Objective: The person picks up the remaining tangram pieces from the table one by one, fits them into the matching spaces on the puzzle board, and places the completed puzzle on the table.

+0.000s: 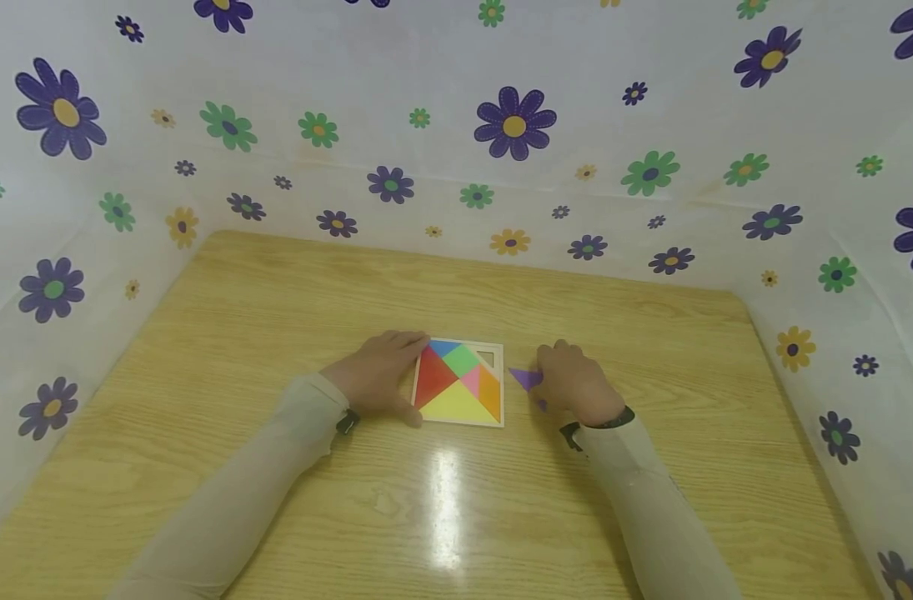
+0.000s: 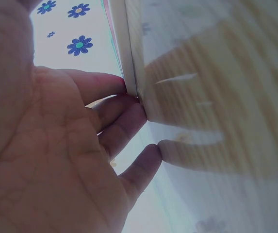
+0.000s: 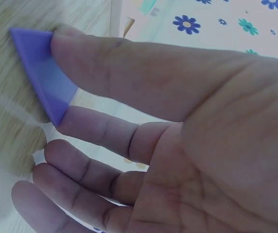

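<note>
A square wooden tangram tray (image 1: pixel 422 422) lies flat on the table, with red, blue, green, pink, orange and yellow pieces inside. A triangular gap (image 1: pixel 488 358) shows in its upper right corner. My left hand (image 1: pixel 377 375) rests at the tray's left side, fingertips on the upper left corner and thumb by the lower left one. In the left wrist view those fingers are nearly straight against the rim (image 2: pixel 126 48). Just right of the tray, my right hand (image 1: pixel 576 383) pinches a purple triangle piece (image 3: pixel 44 73) between thumb and index finger; the other fingers hang loosely curved.
The wood-grain table (image 1: pixel 313 283) is bounded by a white flower-print cloth (image 1: pixel 441 150) at the back and both sides. A glare patch (image 1: pixel 445 508) shines on the tabletop in front of the tray. Both wrists carry dark bands (image 1: pixel 347 422).
</note>
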{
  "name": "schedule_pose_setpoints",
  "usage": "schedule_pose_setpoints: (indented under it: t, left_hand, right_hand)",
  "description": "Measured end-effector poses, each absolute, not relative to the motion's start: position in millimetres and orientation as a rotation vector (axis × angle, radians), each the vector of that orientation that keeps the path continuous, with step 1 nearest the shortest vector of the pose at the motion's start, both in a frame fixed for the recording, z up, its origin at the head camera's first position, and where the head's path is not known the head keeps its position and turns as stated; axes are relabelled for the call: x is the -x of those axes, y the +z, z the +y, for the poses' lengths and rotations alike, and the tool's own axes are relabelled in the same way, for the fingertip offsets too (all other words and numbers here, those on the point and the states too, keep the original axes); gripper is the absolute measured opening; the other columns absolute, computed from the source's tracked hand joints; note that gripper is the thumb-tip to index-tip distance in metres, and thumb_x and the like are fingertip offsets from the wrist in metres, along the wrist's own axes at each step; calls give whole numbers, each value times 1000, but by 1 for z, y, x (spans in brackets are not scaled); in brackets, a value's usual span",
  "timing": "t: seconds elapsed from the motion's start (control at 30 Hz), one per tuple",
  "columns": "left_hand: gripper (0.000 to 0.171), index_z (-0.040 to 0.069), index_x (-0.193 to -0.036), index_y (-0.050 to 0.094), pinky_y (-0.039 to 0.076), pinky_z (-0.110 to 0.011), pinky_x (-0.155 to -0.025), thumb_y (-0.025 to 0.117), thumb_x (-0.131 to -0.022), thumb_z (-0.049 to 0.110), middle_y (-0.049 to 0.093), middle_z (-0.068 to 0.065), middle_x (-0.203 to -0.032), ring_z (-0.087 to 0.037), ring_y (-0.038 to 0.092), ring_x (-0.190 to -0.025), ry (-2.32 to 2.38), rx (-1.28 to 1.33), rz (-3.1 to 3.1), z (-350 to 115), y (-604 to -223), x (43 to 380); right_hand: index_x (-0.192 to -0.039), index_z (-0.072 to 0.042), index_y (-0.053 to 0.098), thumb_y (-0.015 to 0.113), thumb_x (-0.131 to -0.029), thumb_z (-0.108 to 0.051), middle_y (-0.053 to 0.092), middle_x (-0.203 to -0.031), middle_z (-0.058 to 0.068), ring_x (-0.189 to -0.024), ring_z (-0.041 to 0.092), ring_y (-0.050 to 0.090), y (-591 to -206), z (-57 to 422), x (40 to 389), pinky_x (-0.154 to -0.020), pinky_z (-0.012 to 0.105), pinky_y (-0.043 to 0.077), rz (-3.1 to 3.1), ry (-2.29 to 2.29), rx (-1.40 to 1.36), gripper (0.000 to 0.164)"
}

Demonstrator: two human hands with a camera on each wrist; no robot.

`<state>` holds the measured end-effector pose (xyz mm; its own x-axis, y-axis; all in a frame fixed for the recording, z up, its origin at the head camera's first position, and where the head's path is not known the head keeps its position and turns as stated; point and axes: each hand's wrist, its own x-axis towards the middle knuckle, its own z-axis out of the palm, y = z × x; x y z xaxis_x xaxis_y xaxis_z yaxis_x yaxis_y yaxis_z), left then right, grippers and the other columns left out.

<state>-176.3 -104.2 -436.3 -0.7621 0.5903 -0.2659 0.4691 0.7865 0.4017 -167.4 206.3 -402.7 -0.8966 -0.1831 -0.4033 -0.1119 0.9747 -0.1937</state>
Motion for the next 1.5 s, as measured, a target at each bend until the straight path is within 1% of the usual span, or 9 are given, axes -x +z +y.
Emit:
schedule_pose_setpoints:
  t: [0.17,0.33,0.53,0.67,0.83,1.07,1.2,1.37,1.5]
  left_hand:
    - [123,9,-165,22,22,-49,-127,84,-74,63,25,-7,-171,-32,20,-156,456,-803,2591,-104,-433,175]
    - [123,8,-165,22,21,-49,-127,84,-74,62,25,-8,-170,-32,20,-156,457,-809,2589,-103,-432,175]
    - [124,10,-166,21,21,-48,-127,83,-73,65,24,-6,-171,-31,20,-157,426,-800,2603,-103,-436,178]
    - [124,10,-166,21,21,-49,-127,83,-73,65,25,-5,-171,-31,20,-156,441,-806,2608,-102,-438,179]
    - [124,10,-166,21,21,-49,-127,84,-73,64,25,-6,-171,-31,20,-156,443,-803,2606,-103,-438,178]
    - [124,12,-166,20,22,-50,-126,83,-74,66,23,-5,-171,-31,19,-157,428,-783,2599,-103,-435,176]
    - [125,13,-166,20,22,-50,-126,83,-73,66,23,-4,-171,-30,18,-157,428,-772,2596,-104,-435,176]
    - [125,13,-166,20,22,-50,-127,83,-73,66,22,-4,-172,-31,18,-157,439,-777,2597,-104,-437,176]
    - [126,13,-166,20,21,-49,-127,84,-72,67,22,-4,-172,-30,18,-157,439,-775,2598,-104,-437,176]
  right_hand:
    - [-106,-4,60,76,-87,-14,56,-99,12,-89,28,54,-407,208,170,-71,40,49,2703,-325,155,27]
    - [-111,-1,59,73,-93,-18,61,-100,13,-87,28,57,-410,211,174,-74,40,51,2740,-441,120,29]
    - [-107,0,57,66,-96,-11,68,-101,15,-86,27,60,-408,218,178,-77,40,52,2786,-558,129,17]
    - [-103,-1,60,62,-99,-9,69,-100,15,-84,27,59,-407,220,181,-73,37,51,2815,-634,120,10]
    - [-99,-3,59,62,-102,-12,66,-91,13,-79,26,57,-407,219,184,-70,36,49,2883,-736,124,10]
    - [-103,-4,63,66,-101,-12,69,-99,12,-91,28,61,-410,208,189,-82,40,53,2895,-1033,200,9]
    - [-104,-5,66,68,-100,-14,70,-101,11,-96,28,63,-411,199,190,-84,42,55,2836,-1204,256,10]
    - [-105,-7,70,70,-99,-15,71,-106,9,-101,28,64,-413,190,192,-90,43,54,2753,-1242,287,10]
    - [-105,-8,72,70,-99,-16,72,-106,9,-101,27,64,-414,184,195,-91,44,54,2739,-1203,270,10]
